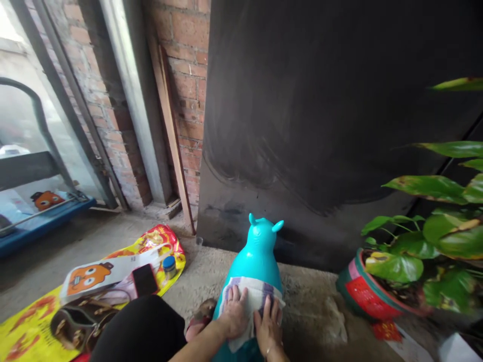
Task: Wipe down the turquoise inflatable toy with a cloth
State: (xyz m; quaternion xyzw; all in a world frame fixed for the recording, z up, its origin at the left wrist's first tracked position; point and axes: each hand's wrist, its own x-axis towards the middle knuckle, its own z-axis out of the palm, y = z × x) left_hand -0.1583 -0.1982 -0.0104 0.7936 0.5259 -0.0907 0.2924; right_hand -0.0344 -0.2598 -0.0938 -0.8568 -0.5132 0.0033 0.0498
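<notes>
A turquoise bouncy animal toy (256,256) with two small ears stands on the floor, its head towards the black panel. Across its back lies a white cloth (251,285) with purple stripes. My left hand (234,312) rests flat on the left part of the cloth, fingers slightly spread. Beside it, my right hand (269,322) presses on the cloth's right part with its fingers stretched out. Both hands touch the cloth from above. The toy's lower rear is partly hidden by my arms and the cloth.
A yellow sheet (32,314) on the left bears a brown handbag (81,322), a phone (144,280), a white bag (124,269) and a blue-lidded jar (169,266). A potted plant (362,284) stands right. Behind are a black panel (309,110) and a wooden plank (171,136). A blue cart (45,218) is far left.
</notes>
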